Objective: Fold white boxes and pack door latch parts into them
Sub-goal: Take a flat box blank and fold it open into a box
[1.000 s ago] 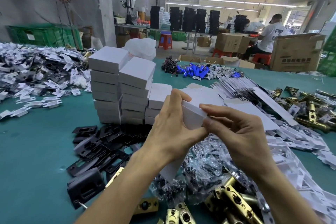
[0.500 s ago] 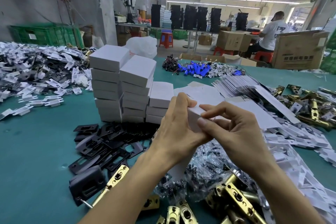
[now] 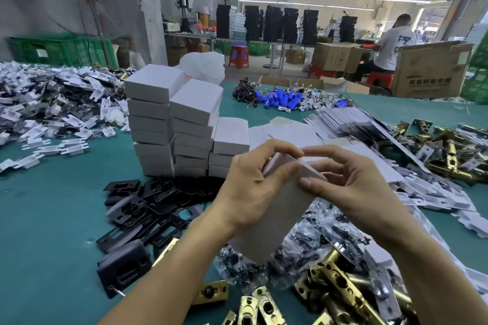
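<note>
Now, open green bench (image 3: 47,219) is stretching away at left, closed box stacks (image 3: 158,124) crowding just behind. Left hand (image 3: 248,192) and right hand (image 3: 353,187) are both curling their grip round the white box (image 3: 274,214) above bagged parts (image 3: 319,229), its blurred top flap hiding behind fingers.

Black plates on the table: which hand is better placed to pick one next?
Probably the left hand. The black plates lie on its side, beside its wrist; the right hand would have to cross the white box.

One left hand (image 3: 248,187), one right hand (image 3: 353,190), one white box (image 3: 272,219); three stacks of folded boxes (image 3: 192,103), one pile of black plates (image 3: 158,206), one seated person (image 3: 390,45).
</note>
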The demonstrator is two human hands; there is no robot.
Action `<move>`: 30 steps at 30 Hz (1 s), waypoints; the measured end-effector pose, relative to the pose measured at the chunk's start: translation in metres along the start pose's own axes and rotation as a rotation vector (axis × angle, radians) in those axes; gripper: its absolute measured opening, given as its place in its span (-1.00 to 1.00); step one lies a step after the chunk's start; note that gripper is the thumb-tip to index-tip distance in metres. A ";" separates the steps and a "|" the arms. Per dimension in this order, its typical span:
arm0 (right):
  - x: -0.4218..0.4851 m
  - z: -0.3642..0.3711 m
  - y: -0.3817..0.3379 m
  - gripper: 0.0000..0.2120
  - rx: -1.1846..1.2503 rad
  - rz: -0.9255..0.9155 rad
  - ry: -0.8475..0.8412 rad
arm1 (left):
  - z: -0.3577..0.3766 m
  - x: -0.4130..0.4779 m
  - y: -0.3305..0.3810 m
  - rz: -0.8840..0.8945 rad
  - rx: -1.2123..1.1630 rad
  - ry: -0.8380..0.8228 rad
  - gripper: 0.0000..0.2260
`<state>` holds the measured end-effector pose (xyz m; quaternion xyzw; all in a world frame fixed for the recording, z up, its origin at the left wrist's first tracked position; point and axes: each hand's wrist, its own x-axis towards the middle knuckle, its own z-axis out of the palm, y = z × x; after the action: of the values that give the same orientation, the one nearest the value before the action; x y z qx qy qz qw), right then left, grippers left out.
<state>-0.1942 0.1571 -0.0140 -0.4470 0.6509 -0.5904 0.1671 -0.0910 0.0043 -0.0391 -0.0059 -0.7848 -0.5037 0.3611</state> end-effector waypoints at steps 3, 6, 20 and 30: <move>0.000 -0.006 0.000 -0.51 -0.181 -0.005 0.078 | 0.003 0.000 0.001 -0.009 0.064 -0.023 -0.80; 0.002 -0.005 0.000 -0.48 -0.310 -0.173 0.295 | 0.002 0.003 0.008 -0.082 0.167 0.200 -0.80; -0.007 0.048 0.004 -0.54 -0.346 -0.237 0.024 | -0.011 0.008 0.005 -0.662 -1.053 -0.003 -0.39; -0.005 0.026 -0.004 -0.74 -0.425 -0.110 -0.082 | -0.009 0.003 0.005 -0.637 -0.795 -0.033 -0.02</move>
<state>-0.1707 0.1457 -0.0184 -0.5306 0.7280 -0.4294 0.0631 -0.0861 -0.0011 -0.0317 0.0886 -0.5009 -0.8483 0.1469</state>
